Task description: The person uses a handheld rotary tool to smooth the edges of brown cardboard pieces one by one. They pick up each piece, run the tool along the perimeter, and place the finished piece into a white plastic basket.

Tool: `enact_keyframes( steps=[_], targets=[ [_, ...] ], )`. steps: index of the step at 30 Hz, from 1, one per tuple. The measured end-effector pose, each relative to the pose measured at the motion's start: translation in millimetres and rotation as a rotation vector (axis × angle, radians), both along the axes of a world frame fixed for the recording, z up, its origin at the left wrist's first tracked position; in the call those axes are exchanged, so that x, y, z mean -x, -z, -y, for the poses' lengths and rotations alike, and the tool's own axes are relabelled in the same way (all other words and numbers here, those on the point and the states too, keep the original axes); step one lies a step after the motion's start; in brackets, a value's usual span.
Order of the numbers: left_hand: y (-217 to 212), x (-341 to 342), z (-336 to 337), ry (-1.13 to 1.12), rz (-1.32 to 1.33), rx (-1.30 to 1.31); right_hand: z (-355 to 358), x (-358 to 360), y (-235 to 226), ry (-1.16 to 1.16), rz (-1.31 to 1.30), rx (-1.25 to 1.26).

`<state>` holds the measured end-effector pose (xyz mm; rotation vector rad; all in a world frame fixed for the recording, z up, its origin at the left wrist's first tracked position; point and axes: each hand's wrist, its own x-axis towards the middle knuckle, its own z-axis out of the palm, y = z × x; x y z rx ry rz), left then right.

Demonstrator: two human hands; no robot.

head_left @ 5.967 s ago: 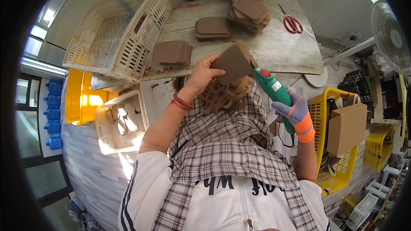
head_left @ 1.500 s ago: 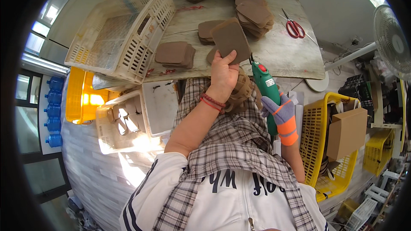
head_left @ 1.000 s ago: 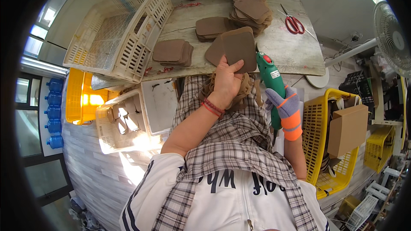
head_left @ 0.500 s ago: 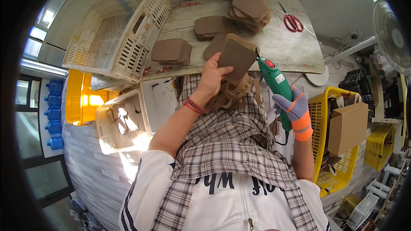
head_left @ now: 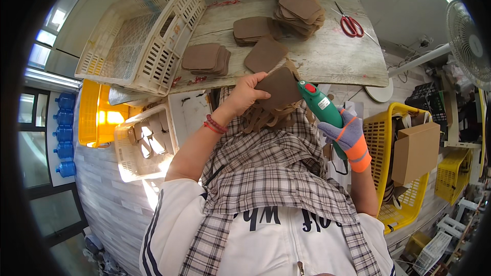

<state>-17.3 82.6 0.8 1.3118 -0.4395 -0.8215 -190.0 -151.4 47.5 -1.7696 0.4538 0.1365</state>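
Observation:
My left hand (head_left: pixel 244 95), bare with red bead bracelets at the wrist, pinches a brown flat piece (head_left: pixel 279 89) with rounded corners near the table's front edge. My right hand (head_left: pixel 348 132), in a grey and orange glove, is wrapped round a green corded power tool (head_left: pixel 326 108) with a red switch. The tool's tip meets the right edge of the piece. Curled brown strips (head_left: pixel 271 116) lie below it on my plaid apron (head_left: pixel 255 153). A single brown piece (head_left: pixel 265 54) rests on the table just beyond my left hand.
On the worn table (head_left: pixel 342 61) stand several stacks of brown pieces (head_left: pixel 204 57) and red-handled scissors (head_left: pixel 351 26). A white crate (head_left: pixel 158 56) stands at the left. Yellow baskets (head_left: pixel 378 143) with a cardboard box (head_left: pixel 417 152) are at the right, beyond them a fan (head_left: pixel 465 41).
Both hands have come nearer to me, the piece now lower and tilted differently. The tool has shifted left and down with its tip along the piece's edge. The single piece behind is more exposed.

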Motion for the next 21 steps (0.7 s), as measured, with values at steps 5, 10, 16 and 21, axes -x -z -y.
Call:
enact_keyframes(
  steps=[5, 10, 16, 21],
  targets=[
    [-0.2, 6.4, -3.3, 0.019, 0.001, -0.086, -5.4, -5.5, -3.4, -0.005, 0.001, -0.041],
    [-15.0, -5.5, -14.4, 0.097, 0.282, -0.283, -3.5, -4.9, -2.4, -0.025, -0.045, -0.100],
    [-5.5, -21.0, -30.3, -0.169, 0.296, -0.234, 0.6, -1.9, 3.4, -0.076, -0.103, -0.115],
    [-5.4, -25.6, -35.3, -0.233, 0.079, -0.041, -3.6, -1.6, 1.2, -0.145, -0.085, -0.176]
  ],
)
